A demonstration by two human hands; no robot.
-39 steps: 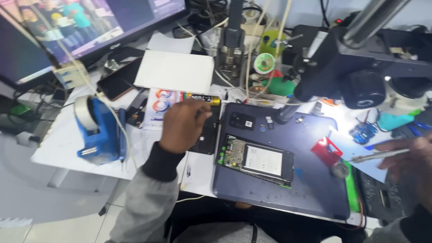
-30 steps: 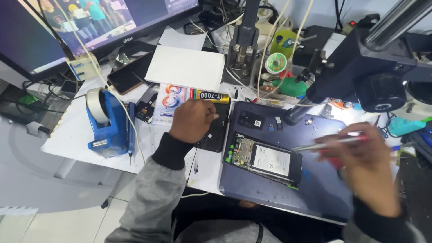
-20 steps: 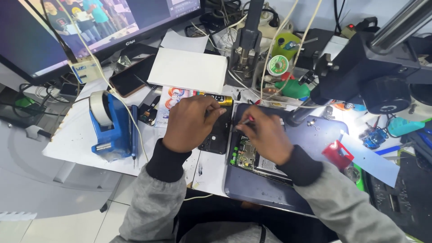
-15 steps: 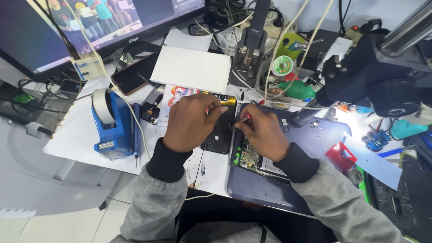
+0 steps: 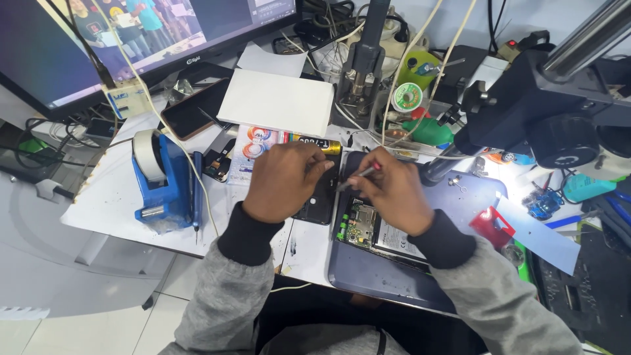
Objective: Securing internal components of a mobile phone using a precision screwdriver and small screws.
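While both hands work close together at mid-frame, the left hand (image 5: pixel 286 181) rests palm down on a dark phone panel (image 5: pixel 320 197), fingers curled over its upper end; a firm grip cannot be confirmed. At three o'clock from it, the right hand (image 5: pixel 391 190) is closed around thin metal tweezers (image 5: pixel 358 176), whose tip points toward the left hand. Just below the right hand, at six o'clock, an opened phone (image 5: pixel 371 230) with exposed circuit board lies on a dark blue mat (image 5: pixel 394 283) on the counter (image 5: pixel 112 197). A blue tape dispenser (image 5: pixel 161 181) stands at nine o'clock, a white box (image 5: pixel 276 102) at twelve, a microscope (image 5: pixel 526 108) at two.
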